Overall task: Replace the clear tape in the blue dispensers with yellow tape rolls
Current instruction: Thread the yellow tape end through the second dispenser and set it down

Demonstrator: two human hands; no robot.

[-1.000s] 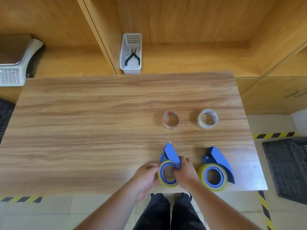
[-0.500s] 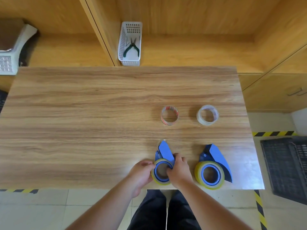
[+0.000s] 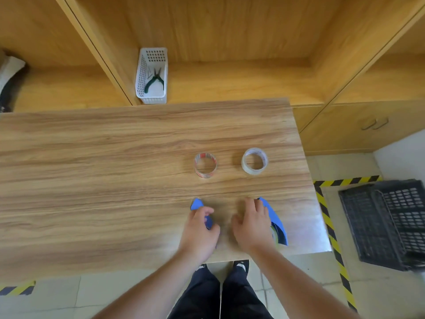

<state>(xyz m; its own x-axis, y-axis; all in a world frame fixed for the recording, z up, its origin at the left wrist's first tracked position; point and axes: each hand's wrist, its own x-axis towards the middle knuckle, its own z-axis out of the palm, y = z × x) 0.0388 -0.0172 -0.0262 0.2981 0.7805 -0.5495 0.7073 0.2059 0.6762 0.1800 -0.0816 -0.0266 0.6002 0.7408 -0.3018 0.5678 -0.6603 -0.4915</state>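
**Both hands over the blue dispensers at the near edge**

Nearest: dark trousers and shoe tips below the table lip. Striped yellow-black floor tape runs along the right of the table and at the near left corner.

Left hand lies over the left blue dispenser, fingers curled around it; only the blue tip and a sliver of blue between the fingers show. Its roll is hidden. Right hand lies over the right blue dispenser, fingers bent; whether it actually clamps the body I cannot tell. A slice of yellow tape roll peeks out at the hand's right side. Both dispensers sit close to the near edge, the right one also near the right edge.

Farther in, well apart from the hands: two clear tape rolls standing on their sides, the left one with red print too small to read, the right one plain. Wide bare wood to the left and beyond.

Past the far edge: white perforated basket holding green-handled pliers. Dark crate on the floor, right.
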